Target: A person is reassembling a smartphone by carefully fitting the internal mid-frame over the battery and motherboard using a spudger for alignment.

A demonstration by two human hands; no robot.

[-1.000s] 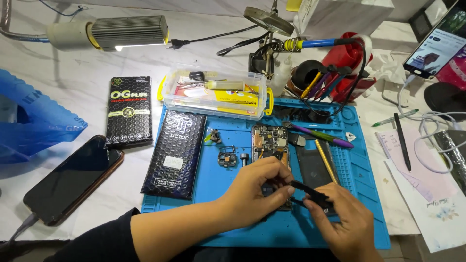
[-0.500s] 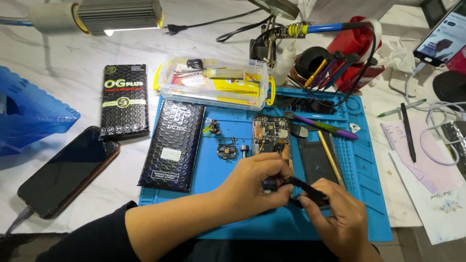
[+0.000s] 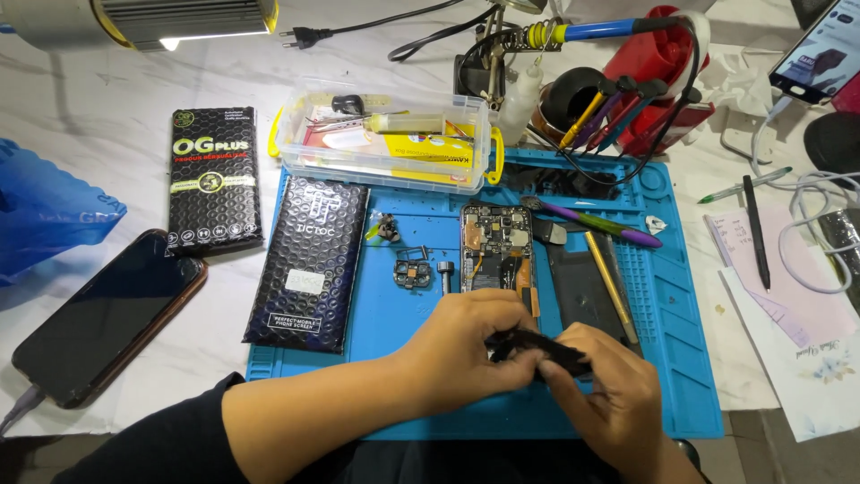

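I'm looking down at a white marbled counter (image 3: pixel 107 116) with a blue work mat (image 3: pixel 681 296) laid across it. Over the near edge of the mat my left hand (image 3: pixel 466 345) and right hand (image 3: pixel 609 394) meet, and the fingers of both are pinched narrow on a small flat black part (image 3: pixel 537 350) held between them, just above the mat. Just behind my hands lies an opened phone (image 3: pixel 495 246) with its boards bare, touching the mat. Left of it sit small loose metal pieces (image 3: pixel 414 269), then a black padded packet (image 3: pixel 309 264). Right of the opened phone lie a black panel (image 3: pixel 582 287) and a yellow-handled tool (image 3: pixel 609 278). Further back stands a clear plastic box (image 3: pixel 385 139) of tools. Well off to the left, on the counter, rests a dark phone (image 3: pixel 107 314).
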